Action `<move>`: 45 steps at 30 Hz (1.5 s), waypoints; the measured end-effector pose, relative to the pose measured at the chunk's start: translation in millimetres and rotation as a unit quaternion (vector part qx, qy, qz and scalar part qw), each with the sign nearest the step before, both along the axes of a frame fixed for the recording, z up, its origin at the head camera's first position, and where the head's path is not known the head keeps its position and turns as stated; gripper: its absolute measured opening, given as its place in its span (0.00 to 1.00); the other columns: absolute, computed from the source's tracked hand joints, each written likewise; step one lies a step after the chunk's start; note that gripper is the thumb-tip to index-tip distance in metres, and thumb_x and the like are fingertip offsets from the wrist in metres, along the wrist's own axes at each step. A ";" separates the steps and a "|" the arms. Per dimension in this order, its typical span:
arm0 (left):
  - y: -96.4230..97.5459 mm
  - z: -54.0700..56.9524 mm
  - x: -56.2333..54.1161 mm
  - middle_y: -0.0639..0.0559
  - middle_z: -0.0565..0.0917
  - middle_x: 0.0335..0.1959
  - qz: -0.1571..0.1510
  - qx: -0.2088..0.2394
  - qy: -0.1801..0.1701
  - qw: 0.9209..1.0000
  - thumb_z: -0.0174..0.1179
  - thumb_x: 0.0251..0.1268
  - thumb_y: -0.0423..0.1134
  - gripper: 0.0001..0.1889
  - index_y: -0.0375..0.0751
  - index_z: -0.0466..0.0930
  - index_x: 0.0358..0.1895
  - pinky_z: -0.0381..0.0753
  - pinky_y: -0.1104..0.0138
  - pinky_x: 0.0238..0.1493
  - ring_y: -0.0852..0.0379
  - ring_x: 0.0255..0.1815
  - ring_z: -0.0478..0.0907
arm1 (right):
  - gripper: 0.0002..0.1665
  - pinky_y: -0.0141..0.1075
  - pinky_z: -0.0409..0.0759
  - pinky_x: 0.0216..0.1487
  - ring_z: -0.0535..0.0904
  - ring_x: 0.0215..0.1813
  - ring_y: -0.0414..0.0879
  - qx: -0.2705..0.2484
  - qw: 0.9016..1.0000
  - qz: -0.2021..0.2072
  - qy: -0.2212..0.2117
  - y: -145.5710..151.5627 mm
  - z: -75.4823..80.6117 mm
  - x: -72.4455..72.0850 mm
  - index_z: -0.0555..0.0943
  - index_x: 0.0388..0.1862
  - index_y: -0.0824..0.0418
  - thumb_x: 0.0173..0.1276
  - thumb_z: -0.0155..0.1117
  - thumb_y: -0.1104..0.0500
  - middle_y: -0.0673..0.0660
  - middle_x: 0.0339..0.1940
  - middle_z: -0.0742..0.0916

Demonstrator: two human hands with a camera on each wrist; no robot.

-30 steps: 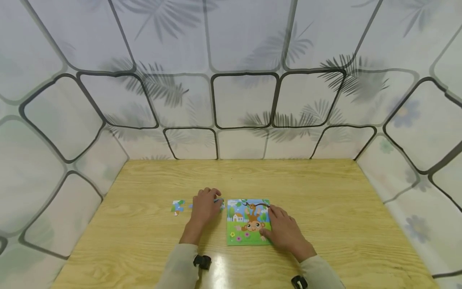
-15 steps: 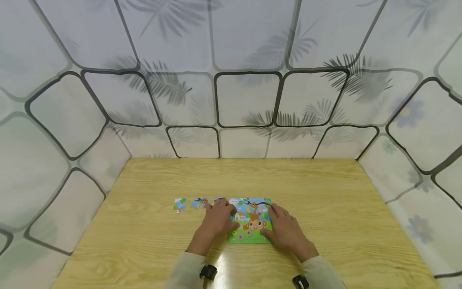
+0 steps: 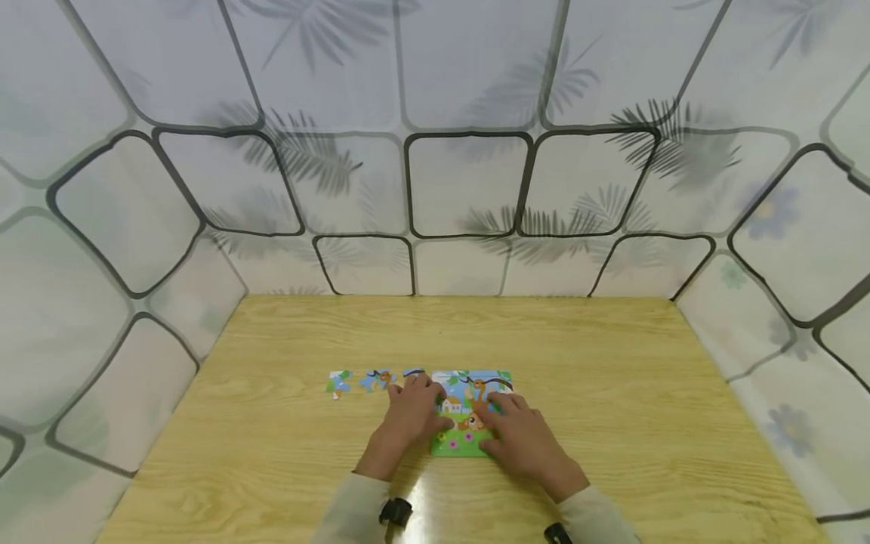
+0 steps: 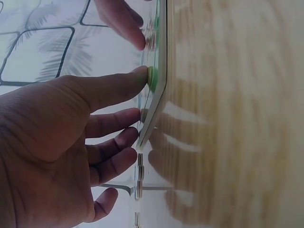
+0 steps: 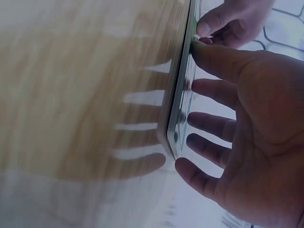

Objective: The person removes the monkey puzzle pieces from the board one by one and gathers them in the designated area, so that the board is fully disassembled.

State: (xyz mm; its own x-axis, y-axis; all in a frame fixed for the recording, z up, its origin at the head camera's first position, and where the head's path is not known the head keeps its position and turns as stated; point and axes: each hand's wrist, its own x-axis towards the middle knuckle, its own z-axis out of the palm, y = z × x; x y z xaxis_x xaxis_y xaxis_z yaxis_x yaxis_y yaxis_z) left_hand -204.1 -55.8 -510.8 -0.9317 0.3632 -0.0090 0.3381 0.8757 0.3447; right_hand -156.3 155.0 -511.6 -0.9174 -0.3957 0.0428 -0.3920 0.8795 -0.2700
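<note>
A square jigsaw puzzle [image 3: 458, 447] with a hanging monkey picture lies flat on the wooden table in the head view. My left hand [image 3: 410, 414] rests at its left side, thumb and fingertips touching the picture face. In the left wrist view this hand [image 4: 52, 128] has its fingers slightly bent over the thin board [image 4: 161, 71]. From the right, my right hand [image 3: 526, 437] reaches over the picture and covers part of the monkey. The right wrist view has this hand [image 5: 261, 104] with spread fingers, their tips at the board's surface [image 5: 178, 104].
Loose puzzle pieces lie in a row left of the board: a leafy one [image 3: 337, 381], one with brown on blue [image 3: 376, 379], and one [image 3: 413, 372] partly behind the left fingers. Patterned cloth walls [image 3: 462, 189] enclose the table [image 3: 578, 340] at the back and sides.
My left hand has moved right from the loose pieces onto the puzzle's left side, uncovering two pieces. My right hand has slid left from the right edge further over the picture.
</note>
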 end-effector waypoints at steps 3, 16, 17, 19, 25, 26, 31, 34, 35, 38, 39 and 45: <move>2.7 0.2 -1.6 0.48 0.77 0.50 0.005 -0.006 -0.009 1.000 0.71 0.51 0.56 0.22 0.48 0.81 0.46 0.64 0.46 0.50 0.44 0.60 0.69 | 0.32 0.56 0.77 0.48 0.71 0.63 0.59 0.011 1.000 0.013 0.019 -1.4 -0.5 -0.8 0.75 0.66 0.53 0.64 0.66 0.47 0.58 0.64 0.77; 4.8 -1.8 -2.4 0.52 0.82 0.41 0.008 0.026 -0.003 1.000 0.73 0.49 0.50 0.21 0.51 0.74 0.42 0.62 0.49 0.46 0.49 0.47 0.75 | 0.26 0.54 0.78 0.44 0.74 0.59 0.59 0.018 1.000 0.004 0.024 -7.3 2.7 -0.4 0.79 0.58 0.52 0.62 0.68 0.46 0.56 0.59 0.78; 4.6 -2.1 -2.2 0.53 0.83 0.40 0.004 0.034 -0.002 0.999 0.72 0.51 0.48 0.19 0.51 0.73 0.42 0.62 0.51 0.45 0.50 0.45 0.76 | 0.26 0.53 0.78 0.44 0.74 0.59 0.59 0.021 1.000 0.002 0.023 -7.7 3.0 -0.2 0.79 0.58 0.52 0.62 0.68 0.46 0.56 0.59 0.78; 3.7 -2.5 -1.5 0.54 0.84 0.37 -0.006 0.051 -0.001 0.999 0.70 0.54 0.45 0.17 0.51 0.72 0.41 0.61 0.53 0.43 0.53 0.41 0.77 | 0.25 0.53 0.78 0.43 0.74 0.59 0.58 0.024 1.000 0.000 0.019 -8.3 3.5 0.1 0.80 0.57 0.52 0.62 0.68 0.47 0.56 0.59 0.78; 1.3 -4.0 1.4 0.59 0.79 0.28 -0.029 0.098 -0.021 0.995 0.63 0.63 0.41 0.11 0.50 0.69 0.42 0.60 0.56 0.42 0.60 0.30 0.74 | 0.24 0.54 0.78 0.46 0.73 0.60 0.58 0.031 1.000 -0.003 0.003 -9.5 4.2 2.3 0.80 0.57 0.53 0.63 0.66 0.47 0.58 0.61 0.78; 1.0 -4.3 1.5 0.60 0.78 0.27 -0.031 0.104 -0.024 0.994 0.62 0.64 0.41 0.11 0.50 0.69 0.42 0.61 0.55 0.43 0.60 0.30 0.73 | 0.24 0.54 0.78 0.46 0.73 0.60 0.58 0.031 1.000 -0.004 0.001 -9.6 4.6 2.6 0.80 0.58 0.53 0.63 0.66 0.47 0.58 0.62 0.78; 1.5 -5.5 0.7 0.60 0.76 0.25 -0.028 0.112 -0.012 0.993 0.64 0.61 0.41 0.11 0.50 0.69 0.39 0.64 0.53 0.43 0.59 0.32 0.72 | 0.24 0.54 0.78 0.45 0.73 0.60 0.59 0.030 1.000 -0.005 0.005 -8.6 4.2 2.8 0.80 0.57 0.52 0.63 0.67 0.47 0.58 0.62 0.78; 1.2 -4.5 0.4 0.58 0.78 0.26 -0.024 0.108 0.000 0.994 0.67 0.57 0.39 0.12 0.50 0.71 0.38 0.64 0.54 0.40 0.58 0.33 0.73 | 0.24 0.54 0.78 0.45 0.73 0.60 0.59 0.028 1.000 -0.003 0.008 -8.4 3.9 2.7 0.80 0.57 0.53 0.63 0.67 0.47 0.58 0.61 0.78; 1.1 -4.1 0.5 0.58 0.79 0.27 -0.024 0.106 0.004 0.994 0.67 0.56 0.38 0.12 0.50 0.71 0.38 0.66 0.54 0.41 0.58 0.33 0.74 | 0.24 0.53 0.78 0.44 0.73 0.60 0.59 0.028 1.000 -0.002 0.012 -8.3 3.3 2.4 0.80 0.56 0.53 0.63 0.67 0.46 0.58 0.61 0.78; 0.3 -3.5 0.9 0.57 0.82 0.27 -0.032 0.102 0.023 0.994 0.68 0.50 0.35 0.14 0.49 0.72 0.36 0.69 0.52 0.39 0.58 0.30 0.76 | 0.24 0.53 0.78 0.42 0.73 0.59 0.59 0.023 1.000 -0.006 0.019 -9.3 2.5 2.0 0.80 0.56 0.52 0.64 0.65 0.44 0.57 0.60 0.78; 0.3 -3.8 1.0 0.57 0.83 0.27 -0.035 0.100 0.030 0.994 0.68 0.49 0.34 0.14 0.50 0.71 0.35 0.70 0.52 0.39 0.58 0.30 0.76 | 0.24 0.52 0.78 0.41 0.74 0.58 0.59 0.021 1.000 -0.011 0.021 -10.3 2.4 2.0 0.80 0.55 0.52 0.64 0.65 0.43 0.57 0.59 0.78; -0.1 -5.2 1.9 0.58 0.81 0.25 -0.037 0.089 0.056 0.994 0.68 0.46 0.33 0.15 0.50 0.71 0.33 0.72 0.54 0.39 0.60 0.27 0.74 | 0.22 0.51 0.76 0.38 0.74 0.54 0.56 0.012 0.998 -0.066 0.012 -23.7 3.3 1.4 0.79 0.41 0.51 0.61 0.64 0.37 0.53 0.50 0.78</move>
State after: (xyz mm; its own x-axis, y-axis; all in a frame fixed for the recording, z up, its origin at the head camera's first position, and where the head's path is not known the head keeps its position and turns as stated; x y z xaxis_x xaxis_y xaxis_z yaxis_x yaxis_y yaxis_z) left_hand -202.2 -55.9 -515.9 -0.8940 0.4172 0.1635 0.4439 0.7753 0.4492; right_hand -154.8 131.3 -508.3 -0.9606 -0.2721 0.0564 -0.2776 0.9303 -0.2399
